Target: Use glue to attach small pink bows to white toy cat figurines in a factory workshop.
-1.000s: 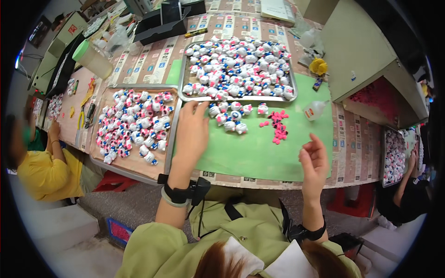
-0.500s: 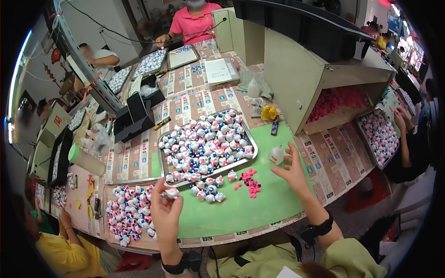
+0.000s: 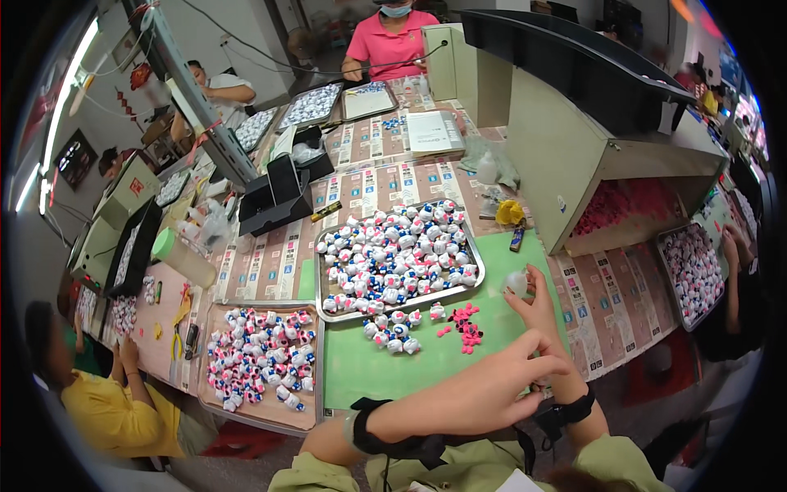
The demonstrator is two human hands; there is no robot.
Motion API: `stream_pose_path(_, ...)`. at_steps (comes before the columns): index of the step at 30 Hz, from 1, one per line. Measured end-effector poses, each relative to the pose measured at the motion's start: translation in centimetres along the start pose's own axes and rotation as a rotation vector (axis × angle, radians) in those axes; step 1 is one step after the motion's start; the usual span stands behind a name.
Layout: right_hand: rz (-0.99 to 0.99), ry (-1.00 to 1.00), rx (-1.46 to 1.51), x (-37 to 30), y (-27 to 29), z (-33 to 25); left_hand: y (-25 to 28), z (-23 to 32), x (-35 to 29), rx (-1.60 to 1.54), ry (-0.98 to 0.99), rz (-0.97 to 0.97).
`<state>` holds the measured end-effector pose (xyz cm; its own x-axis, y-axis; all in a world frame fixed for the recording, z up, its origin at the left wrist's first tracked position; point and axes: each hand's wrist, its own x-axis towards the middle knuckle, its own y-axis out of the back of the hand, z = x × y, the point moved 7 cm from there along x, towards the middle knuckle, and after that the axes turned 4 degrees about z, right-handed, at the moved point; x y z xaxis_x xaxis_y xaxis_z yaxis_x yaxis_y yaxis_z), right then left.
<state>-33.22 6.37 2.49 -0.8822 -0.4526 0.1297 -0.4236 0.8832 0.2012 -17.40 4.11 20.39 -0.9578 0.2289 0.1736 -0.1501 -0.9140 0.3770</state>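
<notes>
The translucent squeeze bottle (image 3: 516, 284) is seen with its rounded body toward the far left and its narrower end apparently up and to the right, so its long axis seems tilted; the nozzle's exact direction cannot be told. It is held between the thumb and fingers of the right hand (image 3: 537, 310), whose grip is spread only about as wide as the bottle. The bottle lies at the fingertips, over the right part of the green mat (image 3: 369, 385), near the bench's (image 3: 615, 328) right end.

The left hand (image 3: 512, 373) is crossed in front of the right wrist, fingers bent; a scrap of white shows beneath it, but whether anything is gripped cannot be told.

To the left of the bottle, pink pieces (image 3: 469, 336) are scattered, with a figurine cluster (image 3: 393, 332) beyond them. Behind the cluster, a metal tray (image 3: 478, 264) is heaped with figurines; another tray (image 3: 319, 369) is set at the bench's near edge, left of the mat.
</notes>
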Motion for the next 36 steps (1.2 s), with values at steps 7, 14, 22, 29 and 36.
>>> stream_pose_path(7, -0.049, 0.085, -0.089, 0.6, -0.5, -1.1, 1.7, -4.7, -6.4, -0.325, 0.178, 0.498)
stream_pose_path(14, -0.07, 0.013, -0.008, -1.3, 1.3, -1.6, 6.3, 0.7, -4.6, -0.498, 0.056, 0.868)
stream_pose_path(22, -0.108, 0.028, -0.249, -5.8, 3.3, -2.4, 1.1, 1.0, 5.1, -0.468, -0.137, 0.345)
stream_pose_path(29, -0.144, -0.228, 0.257, -7.0, 1.9, -1.5, -1.6, 3.8, -4.2, -0.447, -0.365, 0.207)
stream_pose_path(36, -0.169, -0.204, 0.421, -8.2, -0.6, -4.7, 0.2, -11.3, -14.2, -0.826, 0.468, 0.735)
